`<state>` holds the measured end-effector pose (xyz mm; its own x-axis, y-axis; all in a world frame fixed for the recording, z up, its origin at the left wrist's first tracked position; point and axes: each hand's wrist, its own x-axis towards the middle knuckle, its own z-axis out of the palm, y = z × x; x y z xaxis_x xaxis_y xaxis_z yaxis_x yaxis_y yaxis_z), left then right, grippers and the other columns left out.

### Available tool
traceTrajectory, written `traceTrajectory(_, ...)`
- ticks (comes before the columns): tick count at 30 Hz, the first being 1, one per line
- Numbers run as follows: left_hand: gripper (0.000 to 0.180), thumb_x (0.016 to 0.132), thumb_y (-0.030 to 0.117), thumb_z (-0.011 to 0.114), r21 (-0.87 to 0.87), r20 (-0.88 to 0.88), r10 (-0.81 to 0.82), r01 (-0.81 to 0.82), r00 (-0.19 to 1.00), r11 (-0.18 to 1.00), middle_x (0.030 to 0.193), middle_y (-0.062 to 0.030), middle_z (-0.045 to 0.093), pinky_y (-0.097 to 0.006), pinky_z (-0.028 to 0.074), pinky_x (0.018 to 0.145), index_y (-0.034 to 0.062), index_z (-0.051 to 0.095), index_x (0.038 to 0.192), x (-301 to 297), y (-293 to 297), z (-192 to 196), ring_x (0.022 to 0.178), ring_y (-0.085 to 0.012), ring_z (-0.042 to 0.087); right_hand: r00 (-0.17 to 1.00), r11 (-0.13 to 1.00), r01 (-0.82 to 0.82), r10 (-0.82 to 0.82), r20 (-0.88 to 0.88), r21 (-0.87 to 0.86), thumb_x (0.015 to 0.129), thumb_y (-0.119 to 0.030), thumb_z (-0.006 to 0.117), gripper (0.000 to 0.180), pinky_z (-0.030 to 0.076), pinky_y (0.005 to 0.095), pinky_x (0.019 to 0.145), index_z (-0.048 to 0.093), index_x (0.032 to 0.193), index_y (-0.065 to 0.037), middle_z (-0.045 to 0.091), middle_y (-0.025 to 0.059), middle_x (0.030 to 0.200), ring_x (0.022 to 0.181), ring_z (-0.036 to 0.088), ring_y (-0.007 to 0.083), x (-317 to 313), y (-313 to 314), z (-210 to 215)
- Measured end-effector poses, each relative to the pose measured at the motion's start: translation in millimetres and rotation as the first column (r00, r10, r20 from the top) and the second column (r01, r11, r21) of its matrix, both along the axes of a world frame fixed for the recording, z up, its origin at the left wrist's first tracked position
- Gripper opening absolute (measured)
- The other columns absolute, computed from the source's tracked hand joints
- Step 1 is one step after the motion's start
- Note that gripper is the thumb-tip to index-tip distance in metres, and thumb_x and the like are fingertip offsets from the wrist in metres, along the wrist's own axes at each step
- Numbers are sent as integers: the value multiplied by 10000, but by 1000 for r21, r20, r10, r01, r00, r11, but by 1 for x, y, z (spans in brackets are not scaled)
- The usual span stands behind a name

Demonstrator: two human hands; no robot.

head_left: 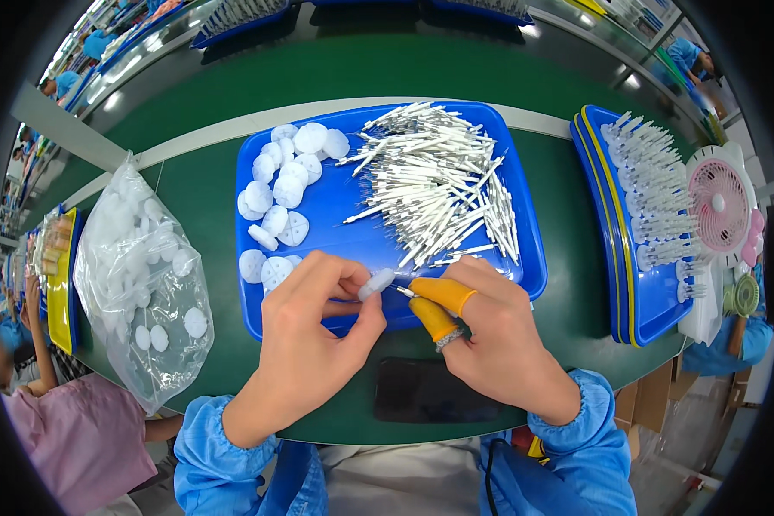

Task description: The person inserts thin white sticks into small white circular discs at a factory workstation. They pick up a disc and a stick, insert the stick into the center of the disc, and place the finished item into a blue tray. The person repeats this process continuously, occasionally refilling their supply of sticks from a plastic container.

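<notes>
My left hand [314, 335] pinches a small white plastic disc [376, 285] between thumb and fingertips, over the near edge of a blue tray [535, 258]. Close by on the right, my right hand [503, 344], with yellow finger covers on thumb and forefinger, grips a thin white stick [406, 291] with its tip pointing at the disc. Most of this stick is hidden by the fingers. Inside the tray, loose white discs [291, 185] lie at the left and a heap of thin white sticks with fine metal ends [434, 181] fills the right.
A clear bag of white discs [146, 258] lies left of the tray. On the right, stacked blue and yellow trays [619, 258] hold discs with upright sticks, beside a pink fan [718, 199]. A dark phone [430, 391] lies near the table's front edge. Other people sit around.
</notes>
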<state>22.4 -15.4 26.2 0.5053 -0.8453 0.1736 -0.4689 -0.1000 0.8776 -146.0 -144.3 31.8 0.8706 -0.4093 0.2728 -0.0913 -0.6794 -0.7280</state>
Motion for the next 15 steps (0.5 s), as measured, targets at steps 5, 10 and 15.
traceTrajectory(5,159,877,-28,766,68,-246,52,-36,968,997,918,-107,691,-294,652,702,-29,659,995,4,2,-1,788,-142,749,996,999,-33,32,83,10,613,71,715,412,492,465,779,720,1021,129,608,182,954,867,590,376,-2,2,0)
traceTrajectory(10,154,884,-20,770,75,-257,27,-7,966,997,907,-103,700,-296,651,705,-31,660,993,3,2,2,781,-132,748,1000,1000,-2,3,27,-17,611,72,718,393,494,462,787,718,1000,125,620,189,978,891,596,382,-2,-2,-7)
traceTrajectory(15,147,888,-28,765,61,-188,-13,24,982,998,917,-105,705,-312,664,713,-28,670,1000,-1,3,2,806,-153,751,1000,999,-30,30,-1,-16,615,68,722,422,495,455,804,713,1035,106,621,181,977,922,596,375,1,-2,-6)
